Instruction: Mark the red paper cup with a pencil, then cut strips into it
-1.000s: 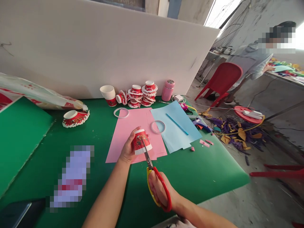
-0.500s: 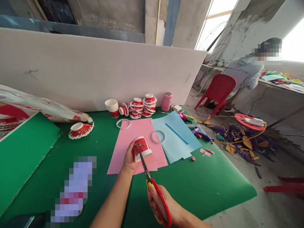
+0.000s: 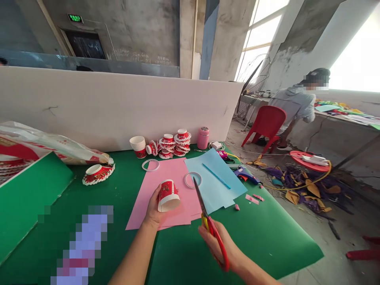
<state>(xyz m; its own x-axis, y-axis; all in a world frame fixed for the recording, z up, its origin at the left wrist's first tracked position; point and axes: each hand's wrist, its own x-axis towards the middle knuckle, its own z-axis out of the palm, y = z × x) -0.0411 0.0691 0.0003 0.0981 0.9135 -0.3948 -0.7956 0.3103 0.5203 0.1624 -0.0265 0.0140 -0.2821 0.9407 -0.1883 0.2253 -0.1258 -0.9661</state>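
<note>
A red and white paper cup is held in my left hand above the pink paper, its open mouth tilted down toward me. My right hand grips red and yellow scissors, whose blades look closed and point up and away, to the right of the cup and apart from it. Under the blade tips lies a ring of tape, across the edges of the pink paper and the blue paper. A blue pencil-like stick rests on the blue paper.
Behind the papers stand stacked cups, fringed cups and a pink bottle. Glue guns lie at the right edge. One fringed cup sits left. Beyond, a person sits on a red chair.
The scissors have moved right, off the cup. My left hand has turned the cup so its mouth faces me more. The camera view has tilted up a little.
</note>
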